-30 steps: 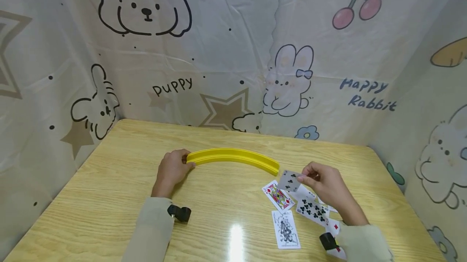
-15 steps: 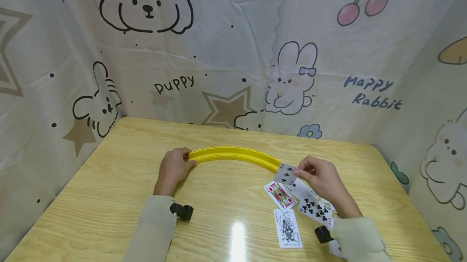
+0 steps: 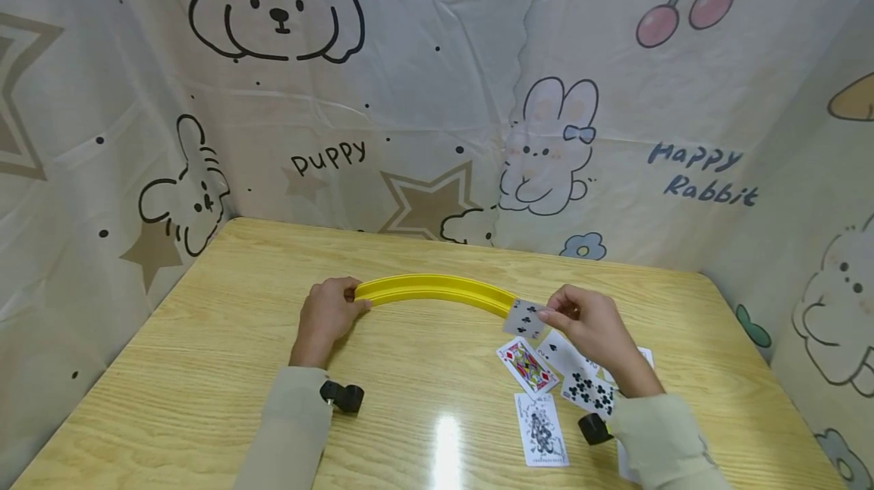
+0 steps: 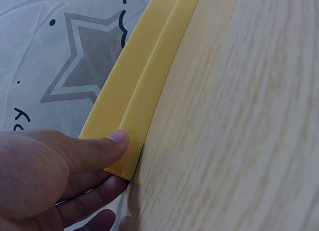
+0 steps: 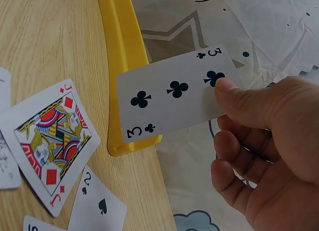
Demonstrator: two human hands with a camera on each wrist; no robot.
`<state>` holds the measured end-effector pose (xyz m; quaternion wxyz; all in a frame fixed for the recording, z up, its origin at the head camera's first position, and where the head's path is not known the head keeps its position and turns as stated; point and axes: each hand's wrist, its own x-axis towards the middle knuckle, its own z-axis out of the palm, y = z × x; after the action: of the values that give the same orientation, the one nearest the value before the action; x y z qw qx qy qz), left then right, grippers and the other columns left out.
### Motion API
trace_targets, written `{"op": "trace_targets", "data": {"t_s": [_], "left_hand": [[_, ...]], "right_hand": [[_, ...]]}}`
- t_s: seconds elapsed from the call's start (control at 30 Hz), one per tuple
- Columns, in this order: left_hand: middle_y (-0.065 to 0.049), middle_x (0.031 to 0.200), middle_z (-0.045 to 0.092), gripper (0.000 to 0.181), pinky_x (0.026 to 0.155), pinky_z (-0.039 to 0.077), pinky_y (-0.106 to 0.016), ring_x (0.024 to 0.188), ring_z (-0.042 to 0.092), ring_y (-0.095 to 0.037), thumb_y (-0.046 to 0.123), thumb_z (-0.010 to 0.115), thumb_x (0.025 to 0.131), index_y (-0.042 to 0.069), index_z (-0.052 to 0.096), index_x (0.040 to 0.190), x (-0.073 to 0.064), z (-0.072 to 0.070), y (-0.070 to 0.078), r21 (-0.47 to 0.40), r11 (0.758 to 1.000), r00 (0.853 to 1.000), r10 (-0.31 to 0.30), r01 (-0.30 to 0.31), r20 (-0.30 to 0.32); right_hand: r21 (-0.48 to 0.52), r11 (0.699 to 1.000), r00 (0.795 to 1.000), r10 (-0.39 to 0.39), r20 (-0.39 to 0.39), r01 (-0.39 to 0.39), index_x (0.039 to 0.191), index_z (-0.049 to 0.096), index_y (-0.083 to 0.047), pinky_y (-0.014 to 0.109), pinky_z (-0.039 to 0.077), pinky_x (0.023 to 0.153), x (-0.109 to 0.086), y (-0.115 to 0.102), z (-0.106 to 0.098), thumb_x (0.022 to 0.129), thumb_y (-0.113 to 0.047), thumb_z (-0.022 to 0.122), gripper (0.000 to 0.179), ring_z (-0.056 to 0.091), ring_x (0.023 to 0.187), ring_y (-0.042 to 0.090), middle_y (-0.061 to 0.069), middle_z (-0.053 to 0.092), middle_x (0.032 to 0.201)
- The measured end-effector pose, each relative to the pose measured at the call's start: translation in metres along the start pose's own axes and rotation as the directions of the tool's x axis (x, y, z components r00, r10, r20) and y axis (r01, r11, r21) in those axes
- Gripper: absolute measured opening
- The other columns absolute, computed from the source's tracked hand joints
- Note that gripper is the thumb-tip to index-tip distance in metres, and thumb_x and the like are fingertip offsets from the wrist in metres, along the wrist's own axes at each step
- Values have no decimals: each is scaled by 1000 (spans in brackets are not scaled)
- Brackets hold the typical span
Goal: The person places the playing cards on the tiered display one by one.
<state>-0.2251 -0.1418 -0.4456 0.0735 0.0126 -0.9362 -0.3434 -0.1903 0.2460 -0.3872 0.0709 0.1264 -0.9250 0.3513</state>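
One card (image 5: 162,107) is pinched by the right hand (image 5: 274,146) at the right end of the yellow rack (image 3: 437,287), gripped by the left hand (image 3: 329,320); insertion seems in hand, and careful alignment is called for.

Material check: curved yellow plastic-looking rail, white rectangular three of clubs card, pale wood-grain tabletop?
Yellow rail: likely moulded plastic, satin; uniform colour, smooth edges. White card: probably paper stock, matte-looking; thin, printed face. Tabletop: wood or laminate, can't tell; visible grain, glossy highlight.
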Motion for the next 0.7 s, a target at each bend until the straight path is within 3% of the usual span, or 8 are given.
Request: {"op": "trace_targets", "data": {"t_s": [0.47, 0.7], "left_hand": [[-16, 108, 71, 41, 86, 51, -48, 96, 64, -31, 14, 81, 86, -1, 70, 122, 0, 1, 0, -36, 999, 999, -34, 35, 23], [-16, 106, 71, 40, 85, 52, -47, 95, 65, -30, 15, 81, 86, -2, 70, 121, 1, 1, 0, -32, 999, 1000, -20, 21, 22]], "right_hand": [[51, 998, 999, -50, 22, 49, 83, 65, -11, 29, 43, 56, 23, -11, 12, 89, -12, 77, 14, 51, 66, 19, -1, 62, 76], [57, 996, 997, -72, 36, 70, 82, 65, -11, 29, 42, 55, 35, -16, 17, 89, -12, 77, 14, 50, 63, 19, -1, 61, 75]]}}
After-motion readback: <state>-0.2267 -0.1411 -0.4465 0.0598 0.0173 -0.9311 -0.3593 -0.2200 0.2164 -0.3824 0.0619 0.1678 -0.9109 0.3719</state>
